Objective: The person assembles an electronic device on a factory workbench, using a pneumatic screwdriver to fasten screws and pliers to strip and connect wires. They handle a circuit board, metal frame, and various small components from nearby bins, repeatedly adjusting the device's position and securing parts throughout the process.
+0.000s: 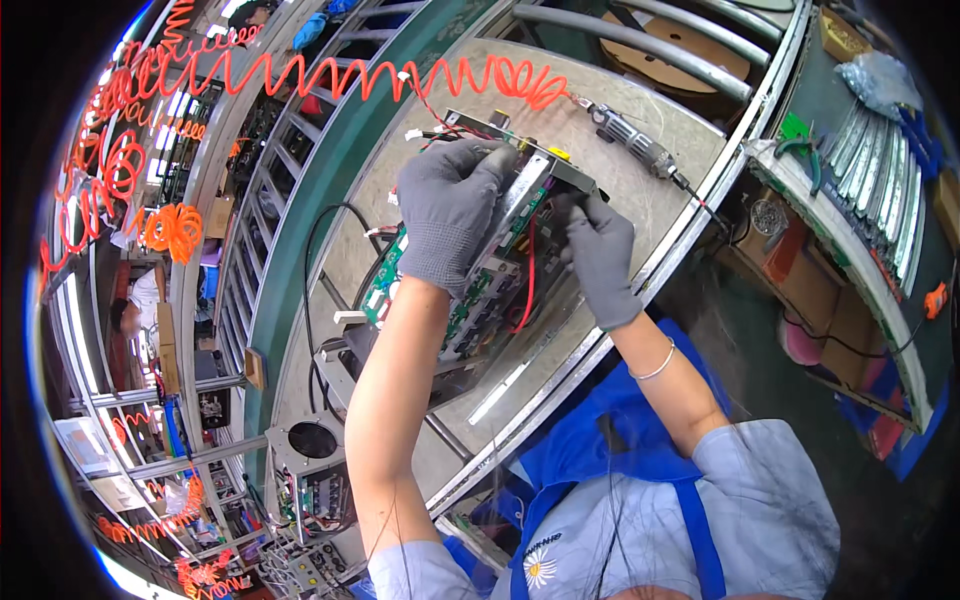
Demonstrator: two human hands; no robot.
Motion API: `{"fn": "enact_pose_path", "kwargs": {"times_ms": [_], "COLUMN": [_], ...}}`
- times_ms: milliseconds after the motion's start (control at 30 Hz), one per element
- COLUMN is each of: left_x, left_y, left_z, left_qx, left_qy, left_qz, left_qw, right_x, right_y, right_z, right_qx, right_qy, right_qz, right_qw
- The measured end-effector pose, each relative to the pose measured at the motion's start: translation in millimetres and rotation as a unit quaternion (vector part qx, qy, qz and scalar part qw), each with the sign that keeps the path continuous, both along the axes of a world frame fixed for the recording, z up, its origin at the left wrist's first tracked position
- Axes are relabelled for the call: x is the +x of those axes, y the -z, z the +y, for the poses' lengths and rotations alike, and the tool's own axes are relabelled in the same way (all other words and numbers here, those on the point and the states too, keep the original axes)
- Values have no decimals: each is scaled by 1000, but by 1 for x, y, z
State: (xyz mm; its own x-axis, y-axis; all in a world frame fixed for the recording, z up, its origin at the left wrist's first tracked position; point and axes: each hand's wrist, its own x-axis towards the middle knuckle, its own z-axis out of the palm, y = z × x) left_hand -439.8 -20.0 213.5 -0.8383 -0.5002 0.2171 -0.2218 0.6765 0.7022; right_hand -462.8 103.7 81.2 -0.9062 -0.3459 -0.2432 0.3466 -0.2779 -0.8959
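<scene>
An electronics assembly with green circuit boards [468, 318] and a bare metal bracket [524, 188] lies on the workbench in front of me. My left hand [452, 205], in a grey glove, is closed at the far end of the bracket; what its fingertips pinch is hidden. On the other side of the assembly, my right hand [603, 260], also gloved, has its fingers curled by the dark end of the unit. Whatever they hold cannot be made out. A red wire [530, 275] runs down the boards between the two hands. Loose white-plugged leads [425, 133] stick out beyond my left hand.
A pneumatic screwdriver [632, 142] lies on the bench [395, 130] behind the assembly, joined to a coiled orange hose [430, 80]. Metal strips [875, 170] and green-handled pliers [808, 155] lie on the right-hand table. A roller conveyor [262, 205] curves past on the left, near a fan unit [312, 439].
</scene>
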Motion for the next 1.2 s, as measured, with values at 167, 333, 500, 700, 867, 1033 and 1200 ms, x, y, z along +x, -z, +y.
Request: {"fn": "enact_pose_path", "kwargs": {"times_ms": [167,333,500,700,867,1033,1200], "left_x": [-2,-2,-3,-2,-2,1,-4], "left_y": [1,4,9,11,7,4,13], "left_z": [-2,-7,-9,-15,-10,-7,-13], "left_qx": [13,10,-7,-78,-110,-111,-142], "left_qy": [4,9,6,14,1,20,46], "left_qz": [-34,-39,-55,-53,-55,-50,-24], "left_qw": [999,999,998,995,992,992,989], "right_x": [-9,-15,-16,-11,-17,-21,-34], "right_y": [5,11,28,35,40,21,25], "right_z": [-16,-7,-10,-10,-9,-15,-23], "right_qx": [-88,-279,-320,-462,-301,-88,-114], "right_qy": [-6,-38,-114,-130,-92,-70,-68], "right_qz": [-115,-271,-259,-288,-213,-187,-225], "right_qw": [989,920,904,828,925,976,965]}}
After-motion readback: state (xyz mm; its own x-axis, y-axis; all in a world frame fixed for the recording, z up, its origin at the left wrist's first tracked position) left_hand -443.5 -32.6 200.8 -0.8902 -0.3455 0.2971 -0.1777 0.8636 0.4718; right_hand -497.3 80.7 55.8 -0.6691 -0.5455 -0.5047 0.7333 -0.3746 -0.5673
